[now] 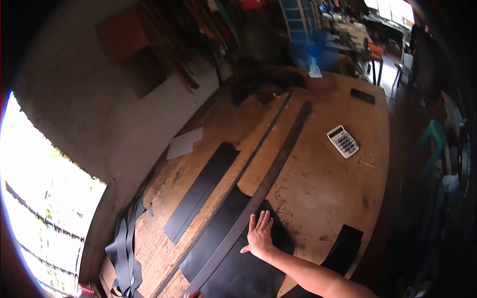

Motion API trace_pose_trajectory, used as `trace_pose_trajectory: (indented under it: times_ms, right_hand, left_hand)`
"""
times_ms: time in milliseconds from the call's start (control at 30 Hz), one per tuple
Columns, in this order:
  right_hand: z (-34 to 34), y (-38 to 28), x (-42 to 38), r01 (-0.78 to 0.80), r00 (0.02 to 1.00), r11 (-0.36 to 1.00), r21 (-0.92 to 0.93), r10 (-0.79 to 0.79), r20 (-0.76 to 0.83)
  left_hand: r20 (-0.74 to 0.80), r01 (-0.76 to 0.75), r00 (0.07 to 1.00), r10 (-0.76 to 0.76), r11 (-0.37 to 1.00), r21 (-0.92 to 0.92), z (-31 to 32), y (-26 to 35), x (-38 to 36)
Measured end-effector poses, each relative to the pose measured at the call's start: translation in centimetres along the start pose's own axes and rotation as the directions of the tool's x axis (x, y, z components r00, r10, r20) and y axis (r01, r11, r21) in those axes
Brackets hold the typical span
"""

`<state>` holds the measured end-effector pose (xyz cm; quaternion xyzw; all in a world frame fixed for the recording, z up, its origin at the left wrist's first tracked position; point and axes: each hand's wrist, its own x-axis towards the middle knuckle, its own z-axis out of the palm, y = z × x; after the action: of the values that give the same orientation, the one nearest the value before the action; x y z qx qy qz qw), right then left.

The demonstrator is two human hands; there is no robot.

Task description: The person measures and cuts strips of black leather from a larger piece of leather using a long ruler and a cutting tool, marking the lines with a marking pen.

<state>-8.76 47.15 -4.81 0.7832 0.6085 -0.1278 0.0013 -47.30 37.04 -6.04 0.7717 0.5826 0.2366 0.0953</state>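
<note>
My right hand [259, 234] lies flat with its fingers stretched out on a black sheet [238, 270] that looks like leather. Its fingertips are beside a long dark straight bar [263, 186], which runs lengthwise over the sheet and the table. At the bottom edge of the view, only a bit of my left hand [193, 294] shows, close to the near end of the bar; its fingers are mostly cut off. A second black piece [201, 193] with straight edges rests to the left, past a thin dark strip [243, 171].
On the wooden table [323, 188] are a calculator [343, 141], folded black material [345, 248] near the right edge, and pale paper [185, 143]. Black scraps [124, 248] hang at the left edge. A blue fan [314, 52] stands at the far end.
</note>
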Motion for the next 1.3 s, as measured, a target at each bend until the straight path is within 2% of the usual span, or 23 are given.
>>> trace_pose_trajectory:
  times_ms: [33,67,100,167,233,300,333,400,467,500,533,600,733,867,1000,1300]
  right_hand:
    - [-0.3,0.0,0.0,0.006,1.0,1.0,-0.016,-0.006,0.003]
    - [-0.5,0.0,0.0,0.009,1.0,0.999,-0.038,-0.008,0.01]
    - [-0.8,0.0,0.0,0.003,1.0,0.999,-0.043,-0.003,-0.002]
    - [-1.0,0.4,-0.2,0.01,1.0,0.999,-0.051,-0.01,0.005]
    - [-0.6,0.3,0.0,-0.008,1.0,0.999,-0.051,0.008,0.008]
    - [-0.7,0.0,0.1,-0.051,0.999,0.995,-0.083,0.051,-0.001]
    - [-0.4,-0.2,0.0,-0.058,0.998,0.996,-0.064,0.06,0.025]
    - [0.2,-0.1,0.1,-0.082,0.995,0.991,-0.108,0.075,-0.073]
    - [-0.7,0.4,-0.1,-0.05,0.999,0.993,-0.106,0.05,-0.005]
    - [-0.5,0.4,-0.1,-0.056,0.998,0.992,-0.112,0.053,-0.031]
    - [-0.3,0.3,0.0,-0.059,0.997,0.991,-0.118,0.052,-0.059]
    - [0.1,0.1,0.1,-0.065,0.996,0.99,-0.121,0.057,-0.071]
    - [1.0,-0.4,0.4,-0.097,0.99,0.986,-0.132,0.083,-0.109]
    - [0.2,-0.2,0.6,-0.056,0.998,0.989,-0.137,0.059,0.021]
    - [0.3,-0.8,1.0,-0.106,0.991,0.981,-0.164,0.117,0.059]
    - [-0.7,-1.6,1.6,-0.154,0.974,0.97,-0.19,0.181,0.134]
  left_hand:
    - [-0.146,-0.101,0.987,0.068,0.967,-0.233,2.6,4.6,6.2]
    - [-0.052,-0.223,0.975,0.216,0.948,-0.227,4.2,8.0,11.4]
    - [0.01,-0.274,0.96,0.28,0.946,-0.171,5.2,13.5,15.8]
    - [0.083,-0.235,0.957,0.279,0.907,-0.349,9.4,19.4,22.5]
    - [0.048,-0.406,0.885,0.463,0.817,-0.409,14.9,20.8,27.9]
    - [0.1,-0.346,0.89,0.445,0.802,-0.487,18.6,21.6,31.1]
    - [0.211,-0.182,0.922,0.325,0.845,-0.503,19.4,22.0,31.6]
    - [0.2,-0.236,0.903,0.381,0.828,-0.51,21.2,20.8,32.6]
    - [0.216,-0.244,0.889,0.403,0.818,-0.521,21.5,20.6,32.9]
    - [0.268,-0.198,0.885,0.382,0.828,-0.524,21.0,21.1,32.9]
    - [0.247,-0.243,0.878,0.411,0.826,-0.508,20.7,21.7,32.8]
    - [0.297,-0.187,0.878,0.375,0.841,-0.508,20.9,21.7,32.9]
    - [0.278,-0.189,0.88,0.386,0.82,-0.54,21.3,22.0,33.1]
    - [0.272,-0.176,0.89,0.367,0.825,-0.538,22.0,22.0,33.3]
    - [0.279,-0.194,0.878,0.388,0.823,-0.534,21.3,21.8,32.9]
    - [0.329,-0.113,0.892,0.309,0.859,-0.499,16.0,14.2,27.1]
